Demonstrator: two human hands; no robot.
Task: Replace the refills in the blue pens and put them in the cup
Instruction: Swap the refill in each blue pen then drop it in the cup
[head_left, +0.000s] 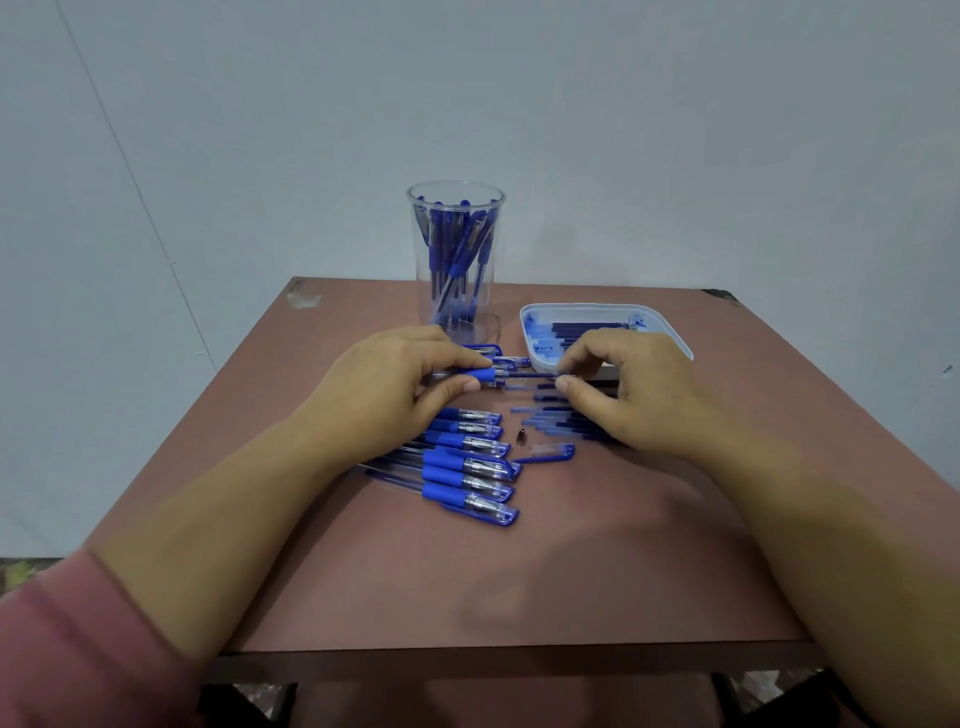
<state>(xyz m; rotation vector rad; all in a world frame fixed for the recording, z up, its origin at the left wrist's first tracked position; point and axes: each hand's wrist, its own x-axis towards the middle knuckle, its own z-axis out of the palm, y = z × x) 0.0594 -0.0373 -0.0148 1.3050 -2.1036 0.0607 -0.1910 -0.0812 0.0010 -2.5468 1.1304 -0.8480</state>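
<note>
My left hand (400, 384) grips a blue pen barrel (480, 375) by its rubber grip, held level above the table. A thin dark refill (530, 374) sticks out of the barrel to the right, and my right hand (623, 387) pinches its far end. A clear cup (456, 260) with several blue pens stands behind my left hand. Several capped blue pens (467, 470) lie in a row under my left wrist. A loose pen cap (550, 452) and a small metal tip (521, 436) lie between my hands.
A white tray (670, 332) holding dark refills sits at the back right. More loose refills (566, 423) lie under my right hand. The brown table (519, 571) ends close to my body, with a pale wall behind.
</note>
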